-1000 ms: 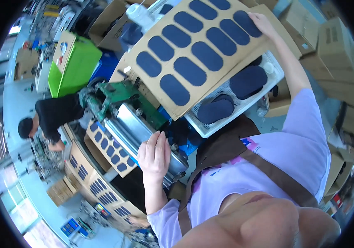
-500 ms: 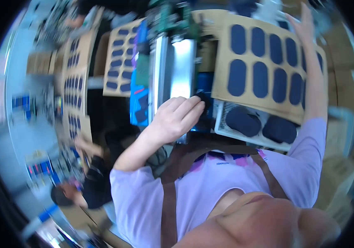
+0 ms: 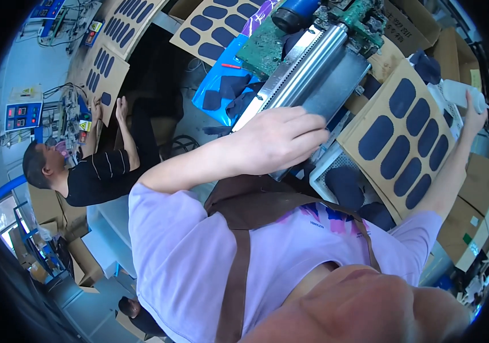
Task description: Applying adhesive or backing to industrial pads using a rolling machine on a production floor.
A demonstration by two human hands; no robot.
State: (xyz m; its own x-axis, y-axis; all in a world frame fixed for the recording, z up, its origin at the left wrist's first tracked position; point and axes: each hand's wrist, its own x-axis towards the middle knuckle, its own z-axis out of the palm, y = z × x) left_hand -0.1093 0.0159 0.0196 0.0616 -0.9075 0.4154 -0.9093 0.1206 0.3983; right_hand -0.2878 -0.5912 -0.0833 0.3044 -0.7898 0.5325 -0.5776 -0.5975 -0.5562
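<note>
A brown card sheet (image 3: pixel 405 137) set with dark blue oval pads (image 3: pixel 396 156) stands tilted at right of centre, its upper right edge gripped by the right hand (image 3: pixel 474 117), fingers closed on it at the frame's right edge. Below the sheet, a white tray (image 3: pixel 327 171) holds loose dark pads. The left hand (image 3: pixel 278 140) lies at centre, fingers loosely curled and resting on the lower end of a steel roller machine (image 3: pixel 313 68); it grips nothing that can be seen. The machine runs diagonally toward the top, with a green plate (image 3: pixel 264 48) and a blue plastic sheet (image 3: pixel 221 74) beside it. More padded cards (image 3: pixel 213 20) lie at upper left. At left, a co-worker in a black striped shirt (image 3: pixel 98 174) leans over another card (image 3: pixel 104 80).
</note>
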